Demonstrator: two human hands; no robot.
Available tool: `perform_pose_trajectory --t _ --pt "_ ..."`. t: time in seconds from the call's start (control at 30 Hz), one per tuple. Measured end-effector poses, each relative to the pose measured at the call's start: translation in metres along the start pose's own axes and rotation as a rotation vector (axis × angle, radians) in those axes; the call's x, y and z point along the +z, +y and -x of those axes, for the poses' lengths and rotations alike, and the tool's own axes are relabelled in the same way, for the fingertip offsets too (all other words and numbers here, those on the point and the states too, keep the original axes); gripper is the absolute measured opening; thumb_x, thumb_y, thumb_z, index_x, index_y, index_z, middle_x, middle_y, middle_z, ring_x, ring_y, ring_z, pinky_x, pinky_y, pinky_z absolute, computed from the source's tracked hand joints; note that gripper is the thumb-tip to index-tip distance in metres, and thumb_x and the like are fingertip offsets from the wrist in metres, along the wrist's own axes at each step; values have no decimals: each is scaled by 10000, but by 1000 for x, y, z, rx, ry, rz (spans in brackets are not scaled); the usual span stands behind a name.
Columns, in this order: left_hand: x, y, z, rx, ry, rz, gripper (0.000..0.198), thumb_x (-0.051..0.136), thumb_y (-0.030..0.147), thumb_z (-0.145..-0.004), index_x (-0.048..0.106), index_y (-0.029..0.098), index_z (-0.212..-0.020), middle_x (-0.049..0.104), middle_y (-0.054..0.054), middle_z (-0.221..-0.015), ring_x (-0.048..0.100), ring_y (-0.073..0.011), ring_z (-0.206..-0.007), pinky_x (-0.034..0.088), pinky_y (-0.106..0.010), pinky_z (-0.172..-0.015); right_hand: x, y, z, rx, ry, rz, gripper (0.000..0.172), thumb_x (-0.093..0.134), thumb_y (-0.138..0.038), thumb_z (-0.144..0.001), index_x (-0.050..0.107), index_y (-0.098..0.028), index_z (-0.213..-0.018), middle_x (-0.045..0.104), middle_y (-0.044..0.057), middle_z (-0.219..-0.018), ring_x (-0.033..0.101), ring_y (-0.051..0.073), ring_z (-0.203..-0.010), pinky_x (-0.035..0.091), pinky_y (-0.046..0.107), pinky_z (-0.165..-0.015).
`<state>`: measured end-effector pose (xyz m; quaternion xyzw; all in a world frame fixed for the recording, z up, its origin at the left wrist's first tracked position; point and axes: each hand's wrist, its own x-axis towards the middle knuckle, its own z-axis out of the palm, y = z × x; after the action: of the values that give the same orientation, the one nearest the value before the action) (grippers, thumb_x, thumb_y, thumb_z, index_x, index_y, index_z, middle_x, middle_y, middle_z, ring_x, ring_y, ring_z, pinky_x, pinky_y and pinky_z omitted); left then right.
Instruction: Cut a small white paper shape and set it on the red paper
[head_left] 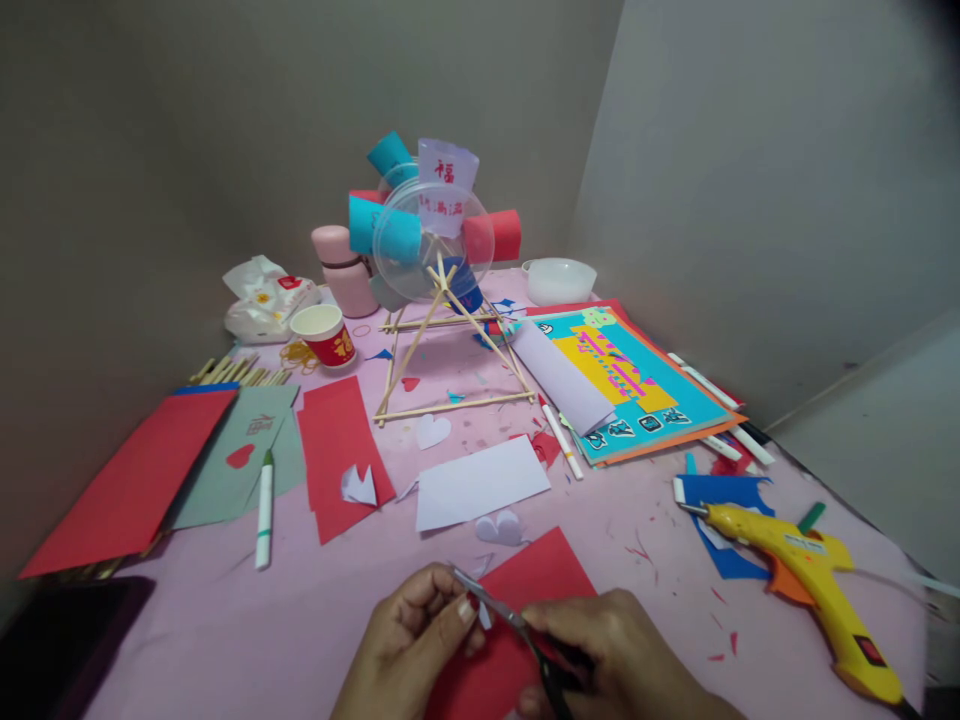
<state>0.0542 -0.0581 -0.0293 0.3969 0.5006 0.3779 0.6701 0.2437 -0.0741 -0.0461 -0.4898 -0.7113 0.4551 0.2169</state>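
Note:
My left hand [424, 640] pinches a small pale paper piece [484, 614] between thumb and fingers. My right hand [619, 650] grips black-handled scissors [517, 622], their blades at the paper by my left fingertips. Whether the blades are fully closed is hard to see. Below both hands lies a sheet of red paper [551, 565]. Just beyond it are pale paper hearts [499, 527] and a pale lilac paper rectangle [480, 482]. Another pale heart [433, 431] rests farther back.
A stick-frame wheel model [442, 280] with coloured paper stands at the back. Right are a yellow glue gun [814, 570] and a decorated blue sheet [637, 380]. A green marker [265, 510], red sheets [142, 470], a paper cup [326, 335] and a dark phone-like object [71, 640] lie left.

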Motion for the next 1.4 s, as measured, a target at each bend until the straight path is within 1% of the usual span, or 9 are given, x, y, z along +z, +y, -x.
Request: perform_pose_trajectory --t 0.13,0.27,0.43,0.53,0.67,0.93,1.03,1.17,1.4 --pt "-1 -3 -3 9 -17 13 203 663 334 -758 609 200 -615 591 39 -551 495 -142 -573 402 -238 -600 1 -2 1 13 -6 -54 190 676 -317 -689 532 -205 -636 381 -89 -542 315 80 -491 224 180 -430" --pt "-2 -4 -4 -7 -32 33 202 658 322 -767 607 202 -612 600 37 -566 508 -144 -586 401 -243 -617 2 -2 0 43 8 -54 204 676 -250 -653 483 -204 -603 347 -92 -526 290 80 -487 214 178 -419" --pt "-3 -3 -3 -4 -30 13 186 664 323 -763 614 198 -634 590 39 -559 501 -143 -581 396 -243 -612 3 1 1 37 -13 -66 99 667 -265 -688 594 -199 -678 352 -86 -547 299 84 -499 231 182 -432" --pt "-4 -2 -5 -6 -31 7 190 658 329 -769 613 195 -643 596 35 -562 507 -147 -585 395 -249 -618 4 2 0 67 -21 -97 100 688 -267 -680 646 -200 -742 371 -85 -563 315 86 -508 243 181 -442" --pt "-5 -3 -7 -10 -16 45 186 659 339 -767 617 190 -665 601 32 -563 502 -145 -581 389 -251 -617 4 -2 -3 122 46 -26 144 692 -224 -652 683 -207 -795 473 -75 -592 393 98 -536 296 186 -502" --pt "-3 0 -3 5 -17 19 185 635 314 -785 596 195 -648 575 48 -549 484 -138 -574 384 -248 -614 6 3 -5 62 1 -84 140 672 -198 -660 683 -201 -800 432 -80 -588 375 96 -535 290 183 -485" --pt "-3 0 -3 27 -25 8 177 628 300 -788 588 196 -652 578 48 -548 493 -140 -575 386 -250 -616 7 4 -6 28 2 -76 191 665 -175 -657 682 -212 -843 471 -77 -615 384 96 -539 300 181 -493" --pt "-5 -2 -5 52 -83 5 152 625 275 -783 595 189 -662 596 35 -556 502 -144 -570 391 -259 -616 6 0 -6 -5 -5 -56 256 652 -155 -641 687 -228 -884 530 -62 -666 412 101 -545 308 186 -495" --pt "-4 -3 -7 37 -100 -2 168 627 283 -780 604 190 -641 588 32 -559 491 -146 -580 392 -255 -616 6 0 -5 11 -13 -37 248 645 -161 -632 689 -217 -869 513 -63 -642 401 103 -543 302 188 -489"
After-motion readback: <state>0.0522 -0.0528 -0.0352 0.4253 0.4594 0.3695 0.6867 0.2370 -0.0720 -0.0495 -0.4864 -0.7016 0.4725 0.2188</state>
